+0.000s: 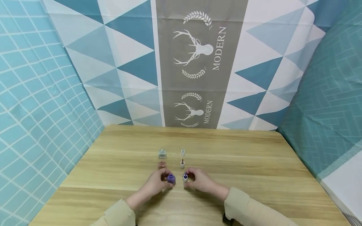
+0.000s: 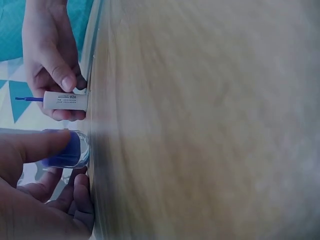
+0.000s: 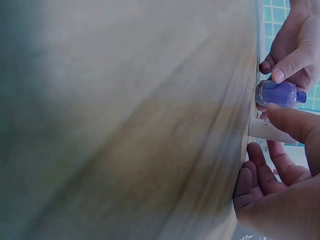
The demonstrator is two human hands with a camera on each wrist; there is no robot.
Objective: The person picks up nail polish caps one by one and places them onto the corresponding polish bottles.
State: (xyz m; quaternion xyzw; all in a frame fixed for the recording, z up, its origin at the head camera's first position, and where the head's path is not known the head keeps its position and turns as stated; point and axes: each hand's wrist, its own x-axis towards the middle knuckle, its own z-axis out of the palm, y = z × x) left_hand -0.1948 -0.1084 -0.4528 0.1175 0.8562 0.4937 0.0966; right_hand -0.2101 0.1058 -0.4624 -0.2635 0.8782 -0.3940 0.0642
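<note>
My left hand [image 1: 154, 183] pinches a small bottle of purple nail polish [image 1: 171, 179] between thumb and fingers. The bottle stands upright with its neck uncapped, its base at the tabletop in the left wrist view. Across a narrow gap, my right hand [image 1: 202, 181] holds a white nail polish cap [image 2: 65, 101] with the thumb on one side and fingers on the other. That cap stands on its top end, and its purple-coated brush [image 2: 29, 99] points up. In the right wrist view, the purple bottle [image 3: 277, 94] shows just beyond the white cap [image 3: 262, 130].
Beyond my left hand are a clear bottle [image 1: 162, 154] and a reddish-brown one [image 1: 161, 164], both uncapped. Two more white caps [image 1: 182, 153] stand brush-up beyond my right hand. The wooden table [image 1: 240, 150] meets patterned cloths at its back and sides.
</note>
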